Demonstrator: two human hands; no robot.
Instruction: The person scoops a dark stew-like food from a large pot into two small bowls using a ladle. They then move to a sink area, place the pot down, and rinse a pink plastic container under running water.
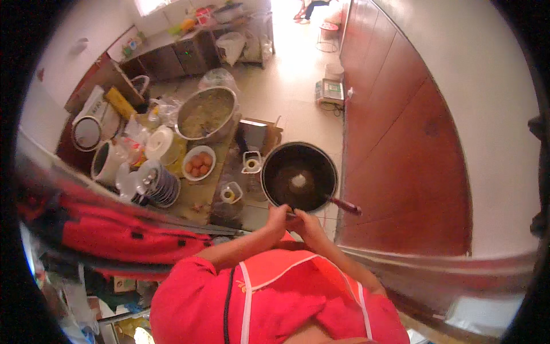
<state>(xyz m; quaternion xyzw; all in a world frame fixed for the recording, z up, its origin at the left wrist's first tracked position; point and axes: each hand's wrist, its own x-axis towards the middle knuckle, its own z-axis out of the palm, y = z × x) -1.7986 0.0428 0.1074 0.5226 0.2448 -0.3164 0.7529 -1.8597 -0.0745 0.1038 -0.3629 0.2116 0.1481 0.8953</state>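
Note:
A dark round wok point(279, 165) is in front of me, with a pale patch at the middle of its bottom. My left hand point(279, 216) and my right hand point(307, 224) come together at its near rim, fingertips almost touching. Something small and dark shows between them; whether they grip it or the rim is unclear. To the right, a dark red handle point(346, 206) sticks out past the rim. Whether it belongs to the wok or to a utensil, I cannot tell. What supports the wok is hidden.
Left of the wok, a wooden table point(219, 172) bears a white bowl point(187, 173) of eggs, a large basin point(235, 107) of food, tubs and bags. Clear bottles point(232, 193) stand between table and wok. A brown door point(399, 150) is at right. A person point(307, 10) sits far off.

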